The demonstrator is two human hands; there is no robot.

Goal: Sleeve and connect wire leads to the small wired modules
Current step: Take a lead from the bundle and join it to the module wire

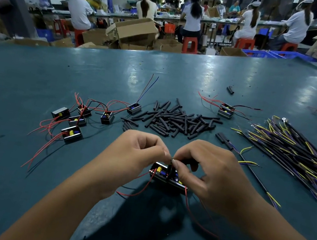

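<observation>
Both forearms come in from 6 o'clock and meet over a module [167,176] at the centre of the table [19,159]. Left hand [136,154]: fingers curled in, thumb and forefinger pinched on a thin lead at the meeting point — the lead itself is too small to make out. Right hand [210,171]: thumb and forefinger pinch a short black sleeve [170,167] that stands up from the module, other fingers loosely curled. Red wires [140,190] trail from the module toward 6 o'clock.

At 12 o'clock from the hands — a loose pile of black sleeves [174,120]. At 10 o'clock, a cluster of modules [81,119] with red and black leads. At 3 o'clock, a bundle of yellow and purple wires [296,152]. One more module [226,111] sits at 1 o'clock, past the pile.
</observation>
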